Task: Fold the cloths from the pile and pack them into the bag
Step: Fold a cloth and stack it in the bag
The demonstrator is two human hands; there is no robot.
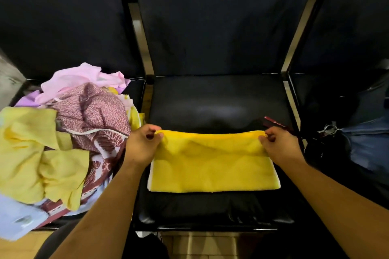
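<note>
A yellow towel point(212, 166) lies partly folded on the black middle chair seat point(219, 99). My left hand point(141, 145) pinches its far left corner, and my right hand point(281, 145) pinches its far right corner. Both corners are lifted slightly off the seat. The pile of cloths point(69, 132) sits on the chair to the left, with pink, maroon patterned and pale yellow pieces. A dark bag point(357, 145) with blue fabric and a metal clip sits on the chair to the right.
Black chair backs point(221, 17) rise behind the seats. Metal frame bars point(139, 27) separate the chairs. A red and black strap point(275, 124) lies by my right hand. Tiled floor point(200, 246) shows below the seat's front edge.
</note>
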